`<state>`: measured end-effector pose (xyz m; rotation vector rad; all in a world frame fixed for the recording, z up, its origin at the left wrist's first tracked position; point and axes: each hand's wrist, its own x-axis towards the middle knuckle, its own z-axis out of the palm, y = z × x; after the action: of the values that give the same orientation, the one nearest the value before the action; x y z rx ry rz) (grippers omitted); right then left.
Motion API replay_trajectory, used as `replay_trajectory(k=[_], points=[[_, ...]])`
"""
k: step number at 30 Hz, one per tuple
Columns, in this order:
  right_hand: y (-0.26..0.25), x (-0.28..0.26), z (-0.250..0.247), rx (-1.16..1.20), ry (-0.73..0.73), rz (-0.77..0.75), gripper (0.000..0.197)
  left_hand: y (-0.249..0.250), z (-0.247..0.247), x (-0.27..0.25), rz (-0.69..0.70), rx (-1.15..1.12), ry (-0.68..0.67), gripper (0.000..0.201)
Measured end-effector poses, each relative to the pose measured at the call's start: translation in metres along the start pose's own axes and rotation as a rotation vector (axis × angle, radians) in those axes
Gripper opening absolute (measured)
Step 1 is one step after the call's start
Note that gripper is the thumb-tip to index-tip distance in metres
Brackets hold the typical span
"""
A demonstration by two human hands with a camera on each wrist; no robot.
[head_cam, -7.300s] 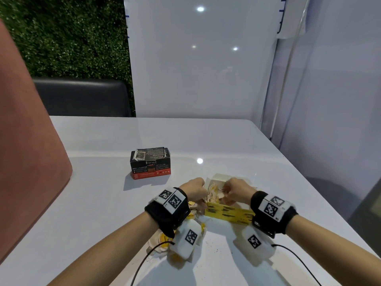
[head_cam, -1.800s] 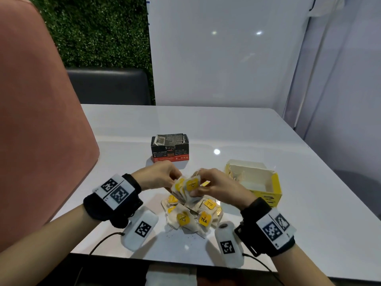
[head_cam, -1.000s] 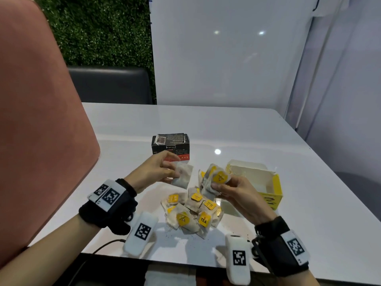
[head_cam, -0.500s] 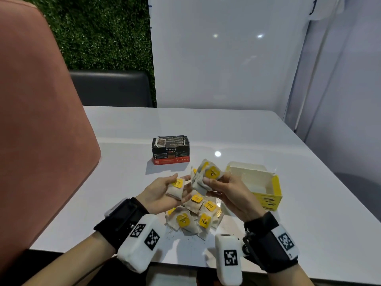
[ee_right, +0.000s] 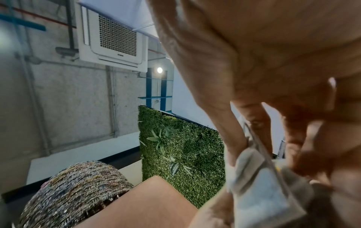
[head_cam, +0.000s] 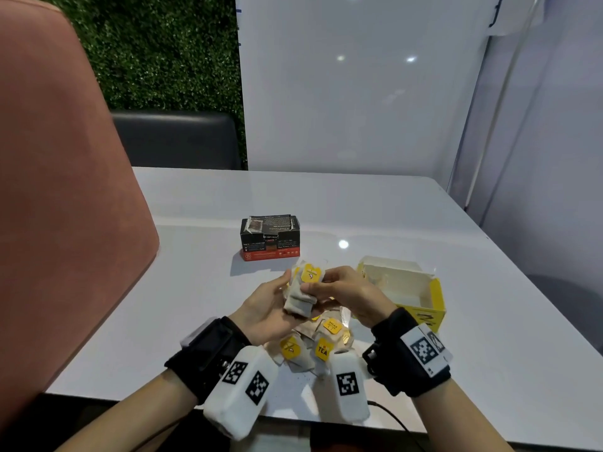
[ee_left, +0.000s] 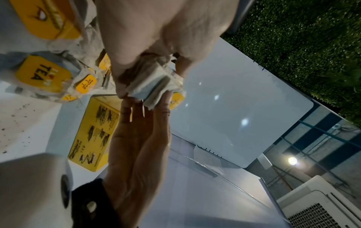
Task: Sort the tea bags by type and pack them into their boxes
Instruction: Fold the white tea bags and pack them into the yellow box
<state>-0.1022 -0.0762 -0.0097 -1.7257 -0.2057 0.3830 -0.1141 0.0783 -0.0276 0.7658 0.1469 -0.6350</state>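
Note:
A stack of paper tea bags with yellow tags [head_cam: 301,296] is held above the table between both hands. My left hand [head_cam: 277,298] cradles it from below and pinches its side. My right hand [head_cam: 326,287] grips it from the right, thumb across the front bag. In the left wrist view the tea bag stack [ee_left: 154,83] sits squeezed between the left hand [ee_left: 148,46] and the right hand [ee_left: 140,131]. A pile of loose yellow-tagged tea bags [head_cam: 313,344] lies under the hands. The yellow box [head_cam: 424,308] stands open to the right. The black and red box [head_cam: 270,238] stands behind.
The white table [head_cam: 489,353] reaches to a white panel at the back and a curtain at the right. A pink chair back [head_cam: 65,207] rises at the left, and a dark seat [head_cam: 176,141] stands beyond the far edge. Tea crumbs [ee_left: 17,111] dot the table near the pile.
The left hand, which held a single tea bag apart, has come up against the right hand's bunch. Both hands now hold one stack together.

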Motion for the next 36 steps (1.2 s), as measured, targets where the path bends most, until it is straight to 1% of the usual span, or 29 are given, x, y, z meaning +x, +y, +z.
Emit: replay_trajectory(k=[2, 3, 5, 7, 11, 14, 16, 19, 22, 28, 30, 32, 33, 35, 36], points=[[-0.001, 0.001, -0.002, -0.098, 0.045, -0.02, 0.014, 0.0, -0.004, 0.003, -0.004, -0.021, 0.03, 0.048], [-0.001, 0.001, -0.005, -0.132, 0.065, -0.029, 0.018, 0.0, -0.006, 0.004, -0.005, -0.021, 0.05, 0.047], [-0.003, 0.002, -0.011, -0.132, 0.074, -0.028, 0.022, 0.001, -0.008, 0.004, -0.015, -0.023, 0.066, 0.046], [-0.009, 0.001, -0.016, -0.11, 0.054, -0.034, 0.017, 0.001, -0.01, 0.004, -0.034, -0.028, 0.054, 0.049], [-0.019, 0.004, -0.016, -0.212, 0.006, -0.047, 0.005, 0.001, -0.009, 0.005, -0.084, -0.062, -0.015, 0.067], [-0.019, 0.007, -0.009, -0.279, -0.041, -0.015, 0.004, 0.002, -0.006, 0.005, -0.102, -0.064, -0.064, 0.069], [-0.018, 0.008, -0.008, -0.3, -0.038, -0.003, 0.006, 0.002, -0.005, 0.005, -0.101, -0.049, -0.076, 0.068], [-0.017, 0.009, -0.007, -0.357, 0.007, -0.009, 0.015, 0.001, -0.005, 0.004, -0.092, -0.032, -0.075, 0.067], [-0.012, 0.011, -0.005, -0.414, 0.095, -0.054, 0.024, 0.002, -0.005, 0.003, -0.075, -0.032, -0.069, 0.063], [-0.009, 0.011, -0.007, -0.359, 0.22, -0.177, 0.015, 0.003, -0.005, 0.002, -0.082, -0.065, -0.086, 0.057], [-0.012, 0.01, -0.01, -0.327, 0.246, -0.215, 0.017, 0.003, -0.005, 0.003, -0.08, -0.076, -0.075, 0.059], [-0.017, 0.007, -0.015, -0.26, 0.222, -0.238, 0.016, 0.004, -0.006, 0.003, -0.081, -0.083, -0.066, 0.061], [-0.02, 0.004, -0.019, -0.233, 0.181, -0.238, 0.012, 0.004, -0.006, 0.003, -0.081, -0.081, -0.066, 0.062], [-0.025, 0.0, -0.024, -0.185, 0.048, -0.201, 0.008, 0.005, -0.005, 0.002, -0.078, -0.066, -0.07, 0.061], [-0.026, -0.002, -0.024, -0.171, -0.017, -0.174, 0.011, 0.005, -0.004, 0.002, -0.072, -0.054, -0.068, 0.06]])
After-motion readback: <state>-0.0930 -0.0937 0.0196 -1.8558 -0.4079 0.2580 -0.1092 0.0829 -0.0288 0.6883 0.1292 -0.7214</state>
